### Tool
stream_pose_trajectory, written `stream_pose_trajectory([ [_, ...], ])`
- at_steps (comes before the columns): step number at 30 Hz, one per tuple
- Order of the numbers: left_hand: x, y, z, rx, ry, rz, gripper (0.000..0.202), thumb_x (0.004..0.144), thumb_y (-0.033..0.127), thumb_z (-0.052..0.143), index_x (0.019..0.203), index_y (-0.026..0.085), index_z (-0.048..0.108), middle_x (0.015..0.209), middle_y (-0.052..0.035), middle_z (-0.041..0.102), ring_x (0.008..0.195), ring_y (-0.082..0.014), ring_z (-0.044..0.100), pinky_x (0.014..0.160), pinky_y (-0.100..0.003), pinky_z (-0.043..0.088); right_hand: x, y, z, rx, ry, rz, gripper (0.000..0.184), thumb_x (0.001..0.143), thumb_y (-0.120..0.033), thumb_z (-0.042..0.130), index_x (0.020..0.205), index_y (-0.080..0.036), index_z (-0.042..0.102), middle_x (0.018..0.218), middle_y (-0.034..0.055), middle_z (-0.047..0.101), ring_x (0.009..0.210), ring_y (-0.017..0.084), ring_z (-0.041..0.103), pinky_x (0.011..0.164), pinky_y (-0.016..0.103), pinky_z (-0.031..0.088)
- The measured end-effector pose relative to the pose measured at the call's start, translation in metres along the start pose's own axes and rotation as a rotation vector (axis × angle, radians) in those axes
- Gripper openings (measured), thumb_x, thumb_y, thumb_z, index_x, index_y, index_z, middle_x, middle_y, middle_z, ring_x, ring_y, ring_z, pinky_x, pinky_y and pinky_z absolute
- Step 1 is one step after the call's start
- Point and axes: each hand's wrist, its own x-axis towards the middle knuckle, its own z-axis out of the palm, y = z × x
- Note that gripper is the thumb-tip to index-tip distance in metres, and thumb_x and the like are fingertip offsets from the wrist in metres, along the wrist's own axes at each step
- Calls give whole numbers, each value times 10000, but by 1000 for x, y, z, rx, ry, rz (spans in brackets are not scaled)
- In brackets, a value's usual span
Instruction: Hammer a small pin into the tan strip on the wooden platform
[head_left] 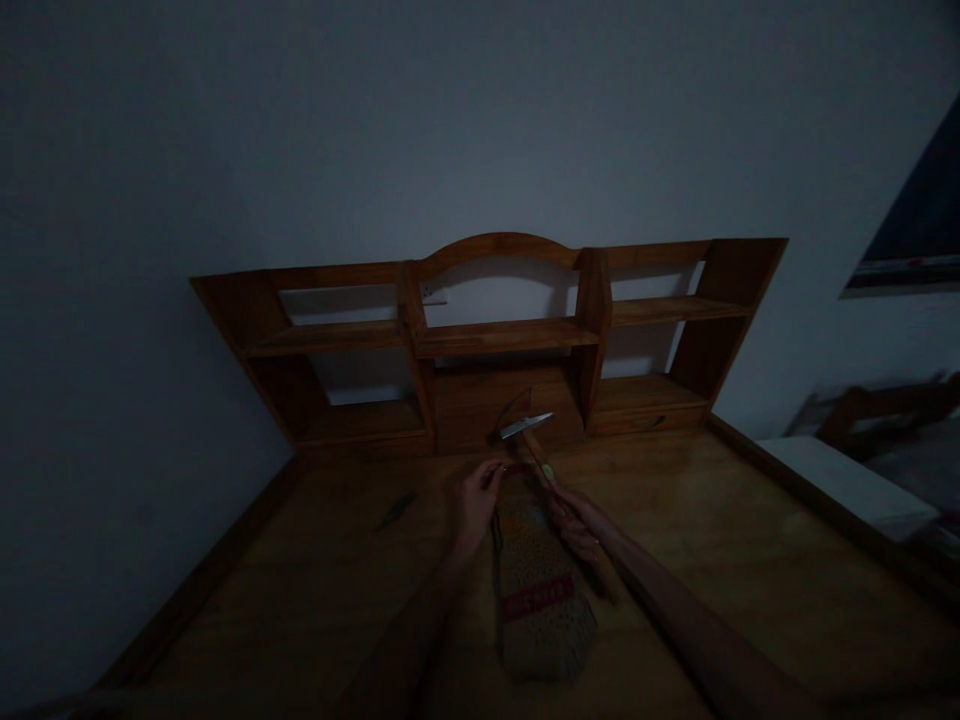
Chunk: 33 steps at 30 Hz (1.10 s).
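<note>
Left hand [474,502]: grip clamped on one tiny object [505,468], perhaps a nail.
Right hand [576,520]: grip clamped on one hammer [535,452].
Counter [322,600]: one red-banded cloth [531,555], one slim dark object [397,508].

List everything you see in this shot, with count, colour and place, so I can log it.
Wall: one, grey-blue, background
Desk: one, brown, foreground
Shelf unit: one, brown, at desk's back
Dark panel: one, blackish, upper right
White surface: one, white, right of desk
Patterned fabric item: one, tan with red band, desk centre
Unclear small object: one, dark, desk, left
Hammer: one, silvery head, brown handle, centre
Hands: two, colours dim; left beside fabric's far end, right gripping hammer
</note>
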Motion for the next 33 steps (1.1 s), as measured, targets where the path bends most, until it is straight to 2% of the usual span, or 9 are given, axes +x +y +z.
stream_pose_trajectory([
  [4,-2,1,-4,-1,-14,-15,223,858,346,563,963,210,706,945,-43,734,849,-178,694,781,-294,551,-1,0,1,-1,0,22,531,891,-676,290,665,-217,434,327,-112,328,177,82,240,185,216,333],
  [9,-1,-4,-3,-37,-23,-15,236,859,350,562,983,206,702,965,-49,733,880,-181,693,808,-304,549,-5,-2,5,1,27,22,525,883,-680,318,665,-216,430,335,-113,337,182,79,255,192,200,326],
  [16,-2,-8,-2,-25,-52,-21,233,860,351,563,985,229,717,990,-40,734,905,-188,690,820,-311,549,-1,-3,4,-18,2,43,584,869,-726,255,637,-215,419,306,-112,326,170,75,251,198,196,329],
  [22,-3,-5,-3,-24,-78,0,233,868,330,556,1006,232,716,1023,-34,728,928,-181,683,849,-311,540,1,-3,4,4,5,67,606,889,-712,175,634,-216,411,289,-107,320,160,84,248,189,209,335],
  [29,-4,1,-5,14,-112,13,231,865,289,557,1026,249,718,1035,-34,728,920,-187,687,841,-328,543,-2,-3,6,27,18,63,596,896,-700,197,626,-212,409,298,-105,328,162,79,253,191,200,329],
  [33,-2,-2,-3,31,-118,7,225,866,270,550,1020,248,712,1004,-26,734,884,-173,694,818,-318,550,-4,-7,11,42,35,85,596,895,-700,196,620,-215,407,293,-104,321,161,78,249,188,189,312],
])
